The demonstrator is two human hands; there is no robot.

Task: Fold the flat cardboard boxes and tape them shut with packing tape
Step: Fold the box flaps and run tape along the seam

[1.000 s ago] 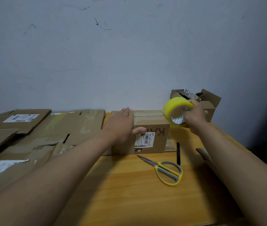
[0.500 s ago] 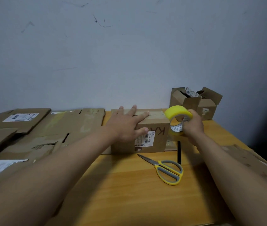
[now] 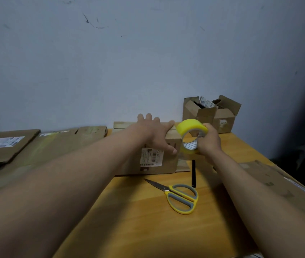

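Head view: the left hand [image 3: 153, 133] lies with fingers spread flat across the top of the box [image 3: 159, 157], thumb down its near face above the label; the right hand [image 3: 208, 139], at 3 o'clock of the box, curls its fingers round the tape [image 3: 191, 135], which sits against the box's right edge. Judging from this, the seam is being taped: keep the left palm pressing the flaps level, draw the roll down the side under steady tension so the strip lies without creases, then cut it. Scissors [image 3: 179, 197] and a black pen [image 3: 193, 173] lie at 5 o'clock, flat cardboard [image 3: 51, 144] at 9 o'clock
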